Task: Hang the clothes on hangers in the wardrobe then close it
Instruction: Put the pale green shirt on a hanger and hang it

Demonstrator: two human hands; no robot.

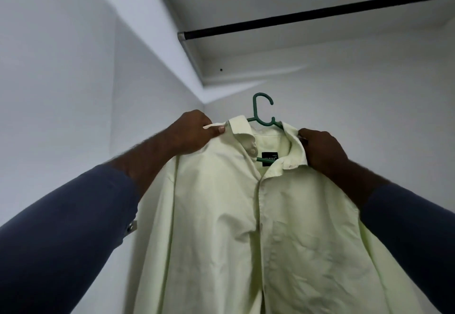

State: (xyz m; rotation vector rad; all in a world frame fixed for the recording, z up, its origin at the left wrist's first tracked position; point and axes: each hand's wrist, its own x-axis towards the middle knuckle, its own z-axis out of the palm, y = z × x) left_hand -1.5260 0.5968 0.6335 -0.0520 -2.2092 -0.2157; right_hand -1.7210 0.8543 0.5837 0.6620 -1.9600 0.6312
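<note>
- The shirt [246, 215], pale green, is held up inside the wardrobe [369, 79], below the rail and not yet hung.
- It is judged light, soft and limp, so it is best supported at the shoulders, not by the loose front.
- The green hanger [256, 113] is threaded through the collar, with its hook standing free at 12 o'clock. It is judged stiff and the better point to lift by.
- The left hand [194, 132], at 9 o'clock of the collar, pinches the shoulder fabric.
- The right hand [322, 148], at 3 o'clock, is clenched on the collar edge.
- The black rail [320, 13] lies at 12 to 1 o'clock, well apart from the hook.
</note>
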